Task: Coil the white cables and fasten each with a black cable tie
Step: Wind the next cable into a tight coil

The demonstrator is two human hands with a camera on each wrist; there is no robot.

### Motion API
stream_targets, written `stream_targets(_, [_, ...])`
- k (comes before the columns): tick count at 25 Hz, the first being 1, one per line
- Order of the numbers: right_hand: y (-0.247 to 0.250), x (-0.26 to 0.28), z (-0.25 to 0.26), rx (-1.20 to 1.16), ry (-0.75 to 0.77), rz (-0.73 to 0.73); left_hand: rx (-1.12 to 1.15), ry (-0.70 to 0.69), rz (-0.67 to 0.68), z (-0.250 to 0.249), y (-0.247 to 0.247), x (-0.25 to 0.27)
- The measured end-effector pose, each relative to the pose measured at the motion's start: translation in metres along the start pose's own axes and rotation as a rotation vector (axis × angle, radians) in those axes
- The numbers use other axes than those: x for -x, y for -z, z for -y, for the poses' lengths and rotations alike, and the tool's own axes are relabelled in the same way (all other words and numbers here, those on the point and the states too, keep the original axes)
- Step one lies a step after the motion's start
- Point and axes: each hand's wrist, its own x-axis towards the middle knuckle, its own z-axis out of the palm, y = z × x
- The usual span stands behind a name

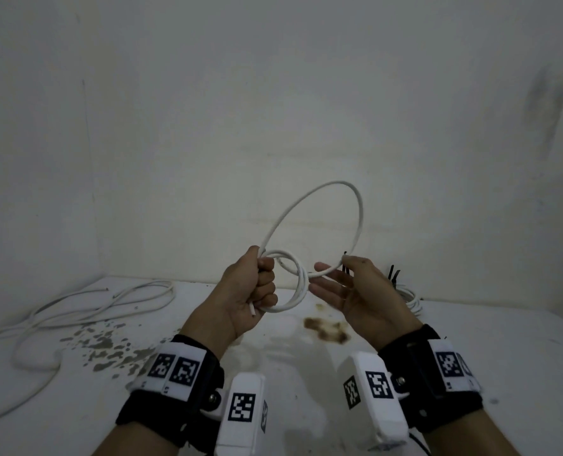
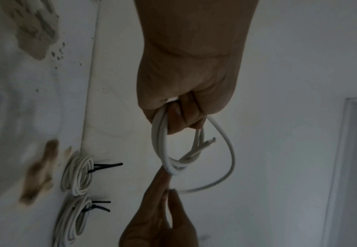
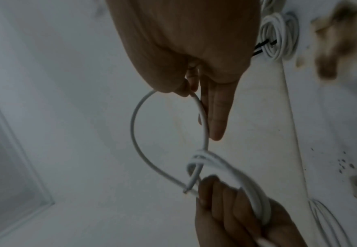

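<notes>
Head view: left hand fists the small coil to keep turns stacked; right hand, fingers straight, guides the big loose loop (next wrap, probably)

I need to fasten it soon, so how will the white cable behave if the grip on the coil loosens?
The white cable looks springy: its free turn stands as a wide open loop above the hands, so it would probably spring apart. The left hand grips the small coils in a fist. It seems light; the right hand guides it with straight fingers.
</notes>
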Motion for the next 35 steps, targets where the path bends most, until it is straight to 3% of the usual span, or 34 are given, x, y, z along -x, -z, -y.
stream_targets(5, [-0.033, 0.028, -0.014, 0.361, -0.025, 0.202, -0.132, -0.062, -0.053, 0.010, -0.010, 0.008])
stream_targets(8, [-0.038, 0.031, -0.026, 0.414, 0.022, 0.121, -0.176, -0.068, -0.045, 0.007, -0.009, 0.008])
stream_targets(12, [-0.026, 0.030, -0.018, 0.727, 0.073, 0.046, -0.093, -0.147, -0.075, -0.004, 0.003, -0.001])
stream_targets(16, [-0.008, 0.027, 0.011, 0.718, 0.169, -0.055, 0.090, -0.182, -0.238, -0.022, 0.044, -0.015])
stream_targets(19, [-0.005, 0.030, 0.032, 0.592, 0.203, -0.147, 0.215, -0.111, -0.247, -0.029, 0.078, -0.022])
stream_targets(24, [-0.012, 0.037, 0.043, 0.486, 0.218, -0.179, 0.421, -0.050, -0.276, -0.029, 0.120, -0.034])
stream_targets(31, [-0.026, 0.045, 0.039, 0.521, 0.231, 0.031, 0.719, -0.043, -0.270, -0.021, 0.139, -0.040])
stream_targets(35, [-0.031, 0.059, 0.048, 0.638, 0.118, 0.424, 0.842, -0.096, -0.202, -0.024, 0.135, -0.039])
